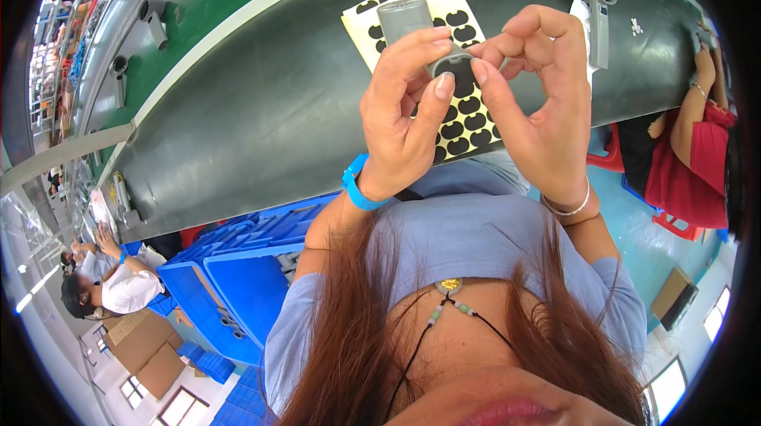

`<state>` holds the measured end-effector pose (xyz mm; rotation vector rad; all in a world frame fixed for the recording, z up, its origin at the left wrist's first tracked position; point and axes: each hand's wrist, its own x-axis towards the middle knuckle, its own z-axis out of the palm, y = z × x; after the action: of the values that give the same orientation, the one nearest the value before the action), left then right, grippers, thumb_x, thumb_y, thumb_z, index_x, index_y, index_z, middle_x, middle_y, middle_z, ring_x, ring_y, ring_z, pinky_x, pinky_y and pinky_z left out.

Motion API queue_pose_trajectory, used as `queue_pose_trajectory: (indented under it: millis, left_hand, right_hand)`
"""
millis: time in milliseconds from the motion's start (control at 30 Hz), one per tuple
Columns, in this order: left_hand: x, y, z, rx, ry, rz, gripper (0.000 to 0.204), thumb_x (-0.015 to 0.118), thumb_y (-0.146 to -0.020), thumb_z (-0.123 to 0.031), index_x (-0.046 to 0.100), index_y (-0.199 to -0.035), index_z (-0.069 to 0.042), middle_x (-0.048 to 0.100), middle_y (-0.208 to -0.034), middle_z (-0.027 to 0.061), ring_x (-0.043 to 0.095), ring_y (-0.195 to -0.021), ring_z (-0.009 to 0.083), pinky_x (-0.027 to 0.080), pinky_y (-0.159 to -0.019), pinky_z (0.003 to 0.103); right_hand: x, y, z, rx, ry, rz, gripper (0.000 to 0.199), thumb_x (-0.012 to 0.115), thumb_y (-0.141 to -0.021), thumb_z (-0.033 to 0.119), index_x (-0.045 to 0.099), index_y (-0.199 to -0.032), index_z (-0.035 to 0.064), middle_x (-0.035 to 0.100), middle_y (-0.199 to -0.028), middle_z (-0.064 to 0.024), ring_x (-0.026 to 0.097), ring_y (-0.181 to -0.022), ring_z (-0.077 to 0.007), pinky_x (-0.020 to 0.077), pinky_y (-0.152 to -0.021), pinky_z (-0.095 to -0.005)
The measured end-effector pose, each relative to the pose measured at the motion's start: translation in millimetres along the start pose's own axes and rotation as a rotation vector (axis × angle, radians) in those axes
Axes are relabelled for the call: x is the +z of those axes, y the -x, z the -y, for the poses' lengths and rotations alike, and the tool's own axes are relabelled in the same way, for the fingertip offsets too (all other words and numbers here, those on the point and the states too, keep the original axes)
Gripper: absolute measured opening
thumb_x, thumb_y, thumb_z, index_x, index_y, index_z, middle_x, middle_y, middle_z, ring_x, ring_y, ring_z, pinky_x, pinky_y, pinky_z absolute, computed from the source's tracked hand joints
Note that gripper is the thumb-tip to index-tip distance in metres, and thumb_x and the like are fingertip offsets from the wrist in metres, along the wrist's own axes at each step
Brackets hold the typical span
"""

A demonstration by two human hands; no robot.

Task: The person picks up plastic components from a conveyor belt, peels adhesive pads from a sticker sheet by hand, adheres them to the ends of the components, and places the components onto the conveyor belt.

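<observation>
My left hand [403,105] is closed around a grey plastic handheld fan part [406,19], a rounded tube tilted with one end toward me. At that end, a black rounded sticker [456,71] shows inside the grey rim. My right hand [539,93] pinches at the sticker's right edge with thumb and forefinger, its other fingers curled. Beneath both hands lies a pale yellow sheet [358,23] with rows of black notched stickers, partly hidden by the hands and the grey part.
A grey handheld fan [598,18] lies on white paper at the right of the dark belt [261,109]. More fans [152,23] stand on the green surface beyond. Blue crates [246,291] are at my left; co-workers [127,287] sit left and right.
</observation>
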<state>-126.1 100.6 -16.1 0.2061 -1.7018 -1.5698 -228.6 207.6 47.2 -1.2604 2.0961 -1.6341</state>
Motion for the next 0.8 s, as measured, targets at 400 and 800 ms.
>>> queue_pose_trajectory:
  millis: [400,800]
  left_hand:
    - [0,-2,2,0.015,-0.006,0.006,0.026,0.058,-0.089,-0.003,0.057,-0.115,-0.002,0.056,-0.122,0.0105,0.043,-0.067,0.0051,0.039,-0.055,0.019]
    - [-13,-7,-15,-0.082,0.163,-0.011,0.021,0.052,-0.094,-0.006,0.055,-0.114,-0.002,0.055,-0.120,0.0131,0.057,-0.081,0.0083,0.054,-0.064,0.023]
  right_hand:
    - [0,-2,-2,-0.084,0.138,-0.038,0.040,0.066,-0.079,-0.002,0.042,-0.110,0.0057,0.061,-0.077,0.0000,0.052,-0.076,-0.0085,0.0375,-0.069,-0.0243]
    - [2,-17,-16,0.089,-0.174,0.230,0.044,0.070,-0.081,0.009,0.048,-0.118,0.0025,0.058,-0.103,-0.0051,0.055,-0.077,-0.0089,0.0411,-0.070,-0.0219]
